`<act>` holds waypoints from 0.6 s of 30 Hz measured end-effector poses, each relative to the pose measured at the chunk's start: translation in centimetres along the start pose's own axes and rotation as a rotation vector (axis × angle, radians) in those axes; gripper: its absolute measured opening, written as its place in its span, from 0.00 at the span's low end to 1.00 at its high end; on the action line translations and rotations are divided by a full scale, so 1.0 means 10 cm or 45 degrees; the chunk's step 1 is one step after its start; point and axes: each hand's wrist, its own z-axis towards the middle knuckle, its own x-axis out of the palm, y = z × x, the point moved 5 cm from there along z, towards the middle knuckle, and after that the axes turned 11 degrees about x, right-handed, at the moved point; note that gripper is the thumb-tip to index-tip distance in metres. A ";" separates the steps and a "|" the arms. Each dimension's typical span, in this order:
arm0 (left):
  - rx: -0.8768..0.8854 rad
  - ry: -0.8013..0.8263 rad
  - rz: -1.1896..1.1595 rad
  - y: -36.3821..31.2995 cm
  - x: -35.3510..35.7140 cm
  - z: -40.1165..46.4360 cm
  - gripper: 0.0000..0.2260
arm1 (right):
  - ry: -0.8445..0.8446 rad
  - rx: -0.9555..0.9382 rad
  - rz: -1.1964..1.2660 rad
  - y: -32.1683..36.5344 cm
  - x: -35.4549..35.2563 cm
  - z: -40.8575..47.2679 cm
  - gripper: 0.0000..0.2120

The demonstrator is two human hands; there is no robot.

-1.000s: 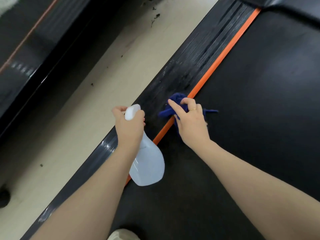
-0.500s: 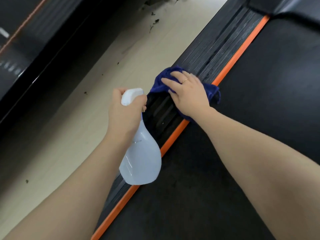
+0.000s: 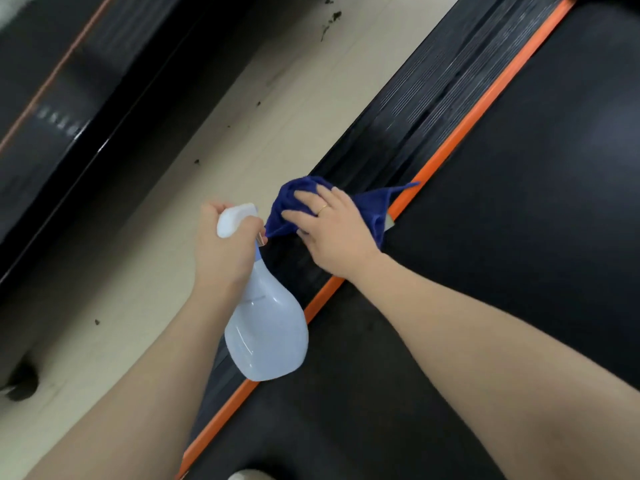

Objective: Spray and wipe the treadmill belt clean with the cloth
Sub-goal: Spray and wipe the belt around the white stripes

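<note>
The black treadmill belt (image 3: pixel 519 202) fills the right side, bordered on its left by an orange strip (image 3: pixel 460 140) and a ribbed black side rail (image 3: pixel 408 109). My right hand (image 3: pixel 332 233) lies flat on a dark blue cloth (image 3: pixel 301 188), pressing it onto the side rail and the orange strip. My left hand (image 3: pixel 225 251) grips the neck of a pale translucent spray bottle (image 3: pixel 266 334), which hangs upright over the rail just left of the cloth. The bottle's white trigger head (image 3: pixel 235 218) points toward the cloth.
A beige floor (image 3: pixel 214 140) with dark specks of dirt runs left of the treadmill. Another dark machine (image 3: pixel 52 109) stands along the far left. A light shoe tip (image 3: pixel 247 474) shows at the bottom edge, and a dark round foot (image 3: pixel 20 382) sits at lower left.
My right hand with the cloth slid up from the orange strip onto the ribbed rail, then came slightly back down toward me. The bottle stayed in my left hand beside it.
</note>
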 end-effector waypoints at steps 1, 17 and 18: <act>-0.021 -0.008 -0.017 0.04 -0.05 -0.08 0.10 | 0.055 -0.065 0.027 0.18 0.11 -0.11 0.16; -0.124 0.016 -0.060 0.40 -0.28 -0.60 0.10 | -0.100 0.417 -0.234 -0.71 -0.37 -0.26 0.21; -0.123 0.026 -0.064 0.40 -0.28 -0.60 0.13 | -0.130 0.410 -0.249 -0.63 -0.32 -0.31 0.22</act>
